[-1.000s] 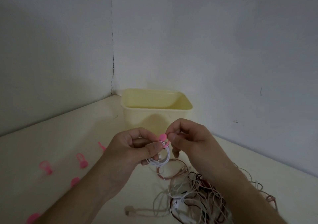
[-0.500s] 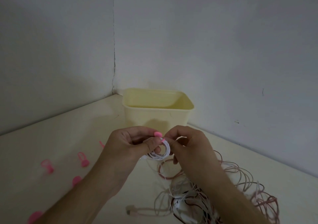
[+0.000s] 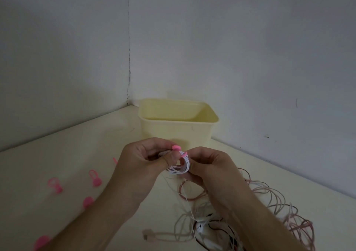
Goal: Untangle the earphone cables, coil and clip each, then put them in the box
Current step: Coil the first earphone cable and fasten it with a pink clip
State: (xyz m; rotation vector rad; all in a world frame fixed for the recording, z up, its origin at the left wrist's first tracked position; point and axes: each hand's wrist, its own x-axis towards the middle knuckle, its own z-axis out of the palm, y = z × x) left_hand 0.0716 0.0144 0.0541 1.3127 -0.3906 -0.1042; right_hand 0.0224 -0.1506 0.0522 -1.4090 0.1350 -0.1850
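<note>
Item: white coil (image 3: pixel 178 168), earphone cable, held in the air just in front of the box (image 3: pixel 178 129).

Handling, as I judge it: very light, limp and springy; the loops will spread if the pinch slackens. I would take hold across the bundled strands beside the clip (image 3: pixel 176 147), never by one loop.

Grip: my left hand (image 3: pixel 142 162) pinches the coil, thumb pressed over the strands; my right hand (image 3: pixel 208 168) curls round its other side, fingers at the clip band. I cannot tell whether the clip is fastened.

Appearance: several thin white turns in a small ring, pink clip at the top.

Also present: a tangle (image 3: pixel 240 212) of pink, white and dark cables under my right forearm; spare clips (image 3: pixel 94 179) to the left on the table (image 3: pixel 57 154).
</note>
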